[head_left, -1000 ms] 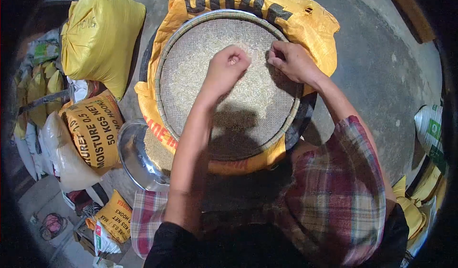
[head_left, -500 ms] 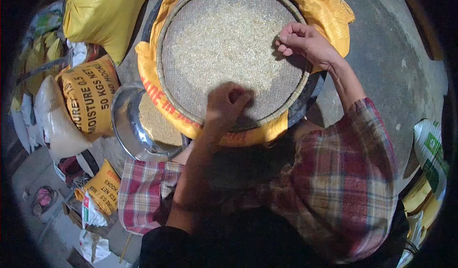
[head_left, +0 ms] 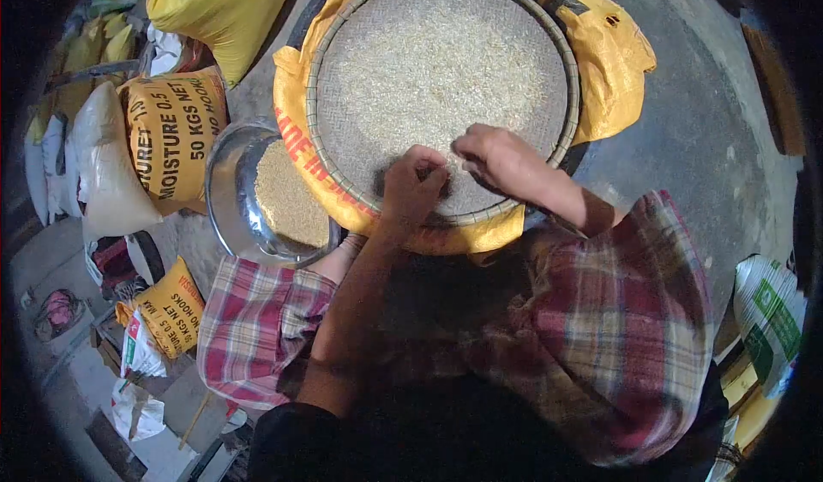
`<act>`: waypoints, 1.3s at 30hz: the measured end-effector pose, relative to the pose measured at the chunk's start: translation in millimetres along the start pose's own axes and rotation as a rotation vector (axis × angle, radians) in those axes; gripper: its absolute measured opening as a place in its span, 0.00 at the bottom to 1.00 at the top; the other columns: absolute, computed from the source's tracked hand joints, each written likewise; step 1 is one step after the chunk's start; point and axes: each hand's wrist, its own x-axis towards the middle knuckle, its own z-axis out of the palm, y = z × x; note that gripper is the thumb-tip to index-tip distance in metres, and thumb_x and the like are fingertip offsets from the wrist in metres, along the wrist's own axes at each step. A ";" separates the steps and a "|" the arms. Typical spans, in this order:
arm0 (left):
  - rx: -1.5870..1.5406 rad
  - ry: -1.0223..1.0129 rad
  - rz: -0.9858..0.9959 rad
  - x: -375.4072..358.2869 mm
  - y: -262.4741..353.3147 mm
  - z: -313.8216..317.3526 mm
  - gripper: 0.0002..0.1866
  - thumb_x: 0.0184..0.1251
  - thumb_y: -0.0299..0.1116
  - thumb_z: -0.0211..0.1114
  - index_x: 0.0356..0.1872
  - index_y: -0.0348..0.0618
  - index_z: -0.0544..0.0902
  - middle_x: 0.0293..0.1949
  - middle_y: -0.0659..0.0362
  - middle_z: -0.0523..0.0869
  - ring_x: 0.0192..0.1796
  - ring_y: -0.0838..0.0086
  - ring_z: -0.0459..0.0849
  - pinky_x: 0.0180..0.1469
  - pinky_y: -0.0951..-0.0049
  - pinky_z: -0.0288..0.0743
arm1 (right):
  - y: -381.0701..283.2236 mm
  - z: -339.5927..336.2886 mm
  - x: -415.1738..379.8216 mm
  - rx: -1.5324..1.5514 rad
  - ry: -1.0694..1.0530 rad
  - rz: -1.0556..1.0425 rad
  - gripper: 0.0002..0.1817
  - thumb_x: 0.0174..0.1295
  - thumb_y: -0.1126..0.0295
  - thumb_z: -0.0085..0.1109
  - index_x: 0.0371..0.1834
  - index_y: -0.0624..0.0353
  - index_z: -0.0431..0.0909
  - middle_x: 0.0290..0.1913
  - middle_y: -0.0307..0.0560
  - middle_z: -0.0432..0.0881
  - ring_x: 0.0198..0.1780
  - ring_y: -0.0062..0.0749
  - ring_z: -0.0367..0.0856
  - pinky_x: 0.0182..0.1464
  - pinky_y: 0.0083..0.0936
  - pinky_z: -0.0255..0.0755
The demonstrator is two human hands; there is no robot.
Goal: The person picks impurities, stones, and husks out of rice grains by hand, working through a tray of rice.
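Note:
A round woven winnowing tray point(head_left: 572, 83) holds pale grains point(head_left: 420, 75) spread in a thin layer. Over its near edge, my left hand point(head_left: 413, 183) is closed, thumb and fingertips pressed together; anything between them is too small to make out. Close beside it on the right, my right hand point(head_left: 507, 166) reaches down to the grains with its fingers drawn together. Its fingertips are partly hidden, so what they pinch cannot be told. An orange printed sack point(head_left: 613, 66) lies under the tray and shows around its rim.
Left of the tray stands a shiny metal basin point(head_left: 225, 186) with a heap of tan grain point(head_left: 287, 203). Beyond it are a full printed sack point(head_left: 176, 135) and a yellow sack point(head_left: 219, 10). A green-and-white sack point(head_left: 767, 310) lies at the far right on the concrete floor.
My right hand has moved from the tray's right side down and left, close to my left hand. My left hand stays near the front rim, fingers still closed. The view has shifted slightly.

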 end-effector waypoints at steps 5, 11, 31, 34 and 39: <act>0.328 0.053 0.328 -3.0 -3.3 8.4 0.08 0.54 0.24 0.64 0.34 0.38 0.76 0.26 0.55 0.81 0.29 0.68 0.80 0.35 0.66 0.73 | 10.6 -8.4 -2.2 0.133 -0.016 0.065 0.08 0.55 0.73 0.61 0.32 0.63 0.72 0.24 0.47 0.73 0.30 0.35 0.75 0.34 0.29 0.68; -0.586 -0.198 -0.221 3.9 -9.2 18.4 0.09 0.53 0.24 0.64 0.35 0.36 0.76 0.29 0.55 0.81 0.31 0.66 0.79 0.38 0.64 0.72 | 11.9 -26.9 -7.0 0.641 -0.025 0.432 0.01 0.56 0.76 0.55 0.30 0.61 0.75 0.24 0.37 0.75 0.27 0.19 0.70 0.32 0.22 0.68; -0.909 0.634 -0.122 -9.0 -27.1 -158.7 0.10 0.69 0.32 0.50 0.40 0.35 0.75 0.32 0.55 0.79 0.31 0.73 0.78 0.32 0.79 0.72 | 67.2 -83.4 62.8 -0.273 0.338 0.136 0.06 0.56 0.77 0.56 0.37 0.65 0.77 0.37 0.60 0.79 0.41 0.55 0.78 0.45 0.39 0.71; -0.477 0.764 -0.357 -22.0 -116.6 -207.1 0.15 0.66 0.37 0.55 0.41 0.32 0.77 0.29 0.52 0.80 0.34 0.66 0.81 0.43 0.64 0.78 | 77.5 -73.4 66.4 -0.325 0.301 0.167 0.06 0.56 0.77 0.55 0.36 0.64 0.77 0.37 0.59 0.77 0.41 0.56 0.77 0.46 0.40 0.70; 0.548 0.929 -0.316 -24.7 -106.3 -158.6 0.21 0.64 0.40 0.59 0.52 0.35 0.75 0.44 0.47 0.79 0.49 0.54 0.77 0.56 0.56 0.66 | 77.9 -65.1 58.2 -0.324 0.357 0.208 0.03 0.57 0.76 0.56 0.33 0.65 0.74 0.35 0.57 0.77 0.38 0.52 0.77 0.41 0.37 0.70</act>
